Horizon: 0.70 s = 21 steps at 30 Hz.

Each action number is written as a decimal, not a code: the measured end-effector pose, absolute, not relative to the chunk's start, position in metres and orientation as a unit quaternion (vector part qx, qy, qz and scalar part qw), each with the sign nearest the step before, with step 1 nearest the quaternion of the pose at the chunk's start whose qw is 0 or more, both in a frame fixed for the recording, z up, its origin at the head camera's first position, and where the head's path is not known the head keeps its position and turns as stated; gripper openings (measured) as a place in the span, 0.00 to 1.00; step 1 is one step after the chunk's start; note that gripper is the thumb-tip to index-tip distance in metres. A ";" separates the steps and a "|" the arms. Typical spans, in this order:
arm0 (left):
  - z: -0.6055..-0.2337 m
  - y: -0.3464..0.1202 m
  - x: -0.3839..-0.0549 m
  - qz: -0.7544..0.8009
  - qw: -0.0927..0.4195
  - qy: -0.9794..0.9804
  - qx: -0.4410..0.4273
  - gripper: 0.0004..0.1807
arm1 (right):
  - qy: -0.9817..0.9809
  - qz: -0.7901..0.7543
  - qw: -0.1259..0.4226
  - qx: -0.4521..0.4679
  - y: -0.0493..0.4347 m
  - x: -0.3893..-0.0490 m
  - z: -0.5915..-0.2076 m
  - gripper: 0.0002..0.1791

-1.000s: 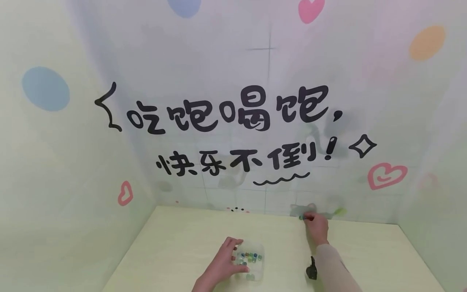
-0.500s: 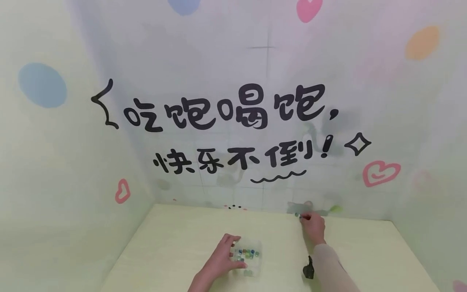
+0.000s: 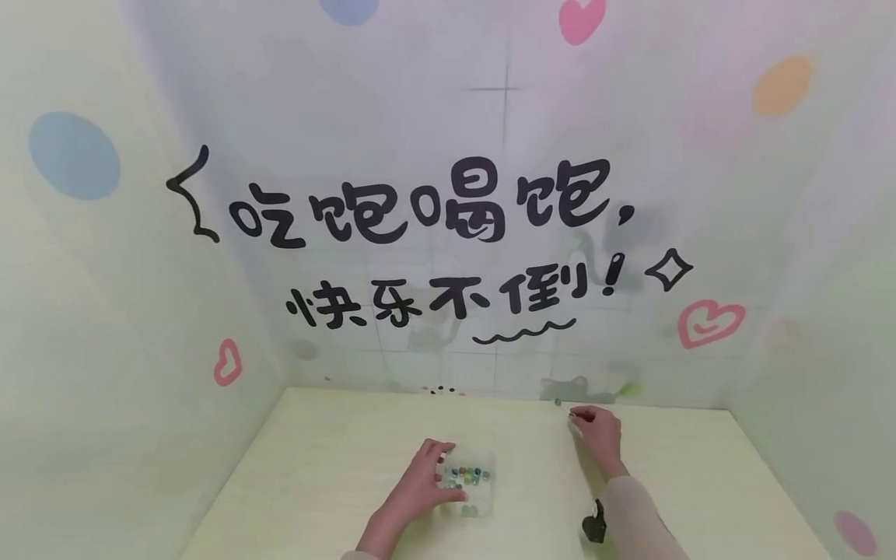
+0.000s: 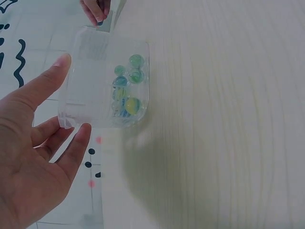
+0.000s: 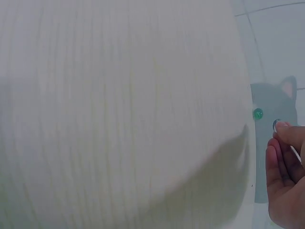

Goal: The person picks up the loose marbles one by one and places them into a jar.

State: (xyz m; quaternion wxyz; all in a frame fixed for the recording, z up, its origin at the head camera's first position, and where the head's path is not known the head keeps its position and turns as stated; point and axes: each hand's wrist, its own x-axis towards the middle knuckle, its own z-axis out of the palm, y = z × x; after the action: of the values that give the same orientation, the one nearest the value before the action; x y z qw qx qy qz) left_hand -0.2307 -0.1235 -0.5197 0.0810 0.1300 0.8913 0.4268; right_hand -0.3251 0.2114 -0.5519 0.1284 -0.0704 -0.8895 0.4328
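Note:
My left hand grips the side of a clear plastic box, thumb on one side and fingers on the other. Several glass marbles, green, blue and yellow, lie gathered inside it. Near the back of the table, my right hand pinches a small clear marble between thumb and fingertips. A green marble lies loose by the table's back edge, just beyond and left of those fingers in the head view. Whether the box touches the table cannot be told.
The pale wood-grain table ends at a printed back wall with black lettering. Side walls stand left and right. A small black device sits beside the right sleeve.
My right hand has drawn slightly away from the back wall with the pinched marble, leaving the green marble apart from it. The left hand keeps its grip on the box. The head view shifts slightly.

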 end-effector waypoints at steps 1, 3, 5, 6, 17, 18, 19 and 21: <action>-0.520 -0.124 -0.231 0.427 0.080 0.891 0.129 0.44 | -0.889 0.434 0.129 -0.068 0.211 -0.325 -0.551 0.09; -0.520 -0.124 -0.232 0.427 0.078 0.892 0.126 0.44 | -0.889 0.435 0.130 -0.062 0.210 -0.323 -0.549 0.09; -0.521 -0.124 -0.232 0.428 0.077 0.892 0.125 0.44 | -0.887 0.439 0.131 -0.057 0.209 -0.322 -0.547 0.09; -0.521 -0.124 -0.232 0.428 0.077 0.892 0.124 0.44 | -0.886 0.441 0.132 -0.055 0.208 -0.320 -0.546 0.08; -0.522 -0.123 -0.233 0.428 0.074 0.892 0.124 0.44 | -0.869 0.477 0.127 -0.038 0.184 -0.298 -0.538 0.07; -0.522 -0.123 -0.232 0.428 0.075 0.892 0.123 0.44 | -0.867 0.480 0.127 -0.034 0.181 -0.296 -0.538 0.07; -0.521 -0.123 -0.232 0.431 0.076 0.891 0.124 0.44 | -0.865 0.484 0.126 -0.031 0.178 -0.293 -0.538 0.06; -0.520 -0.124 -0.232 0.433 0.077 0.889 0.127 0.43 | -0.863 0.490 0.125 -0.022 0.173 -0.289 -0.538 0.06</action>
State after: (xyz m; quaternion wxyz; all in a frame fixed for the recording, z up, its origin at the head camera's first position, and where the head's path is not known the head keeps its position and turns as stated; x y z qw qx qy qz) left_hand -0.2317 -0.1237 -0.5203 0.0775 0.1266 0.8889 0.4335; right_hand -0.2890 0.1729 -0.5379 0.1249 -0.0215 -0.8625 0.4899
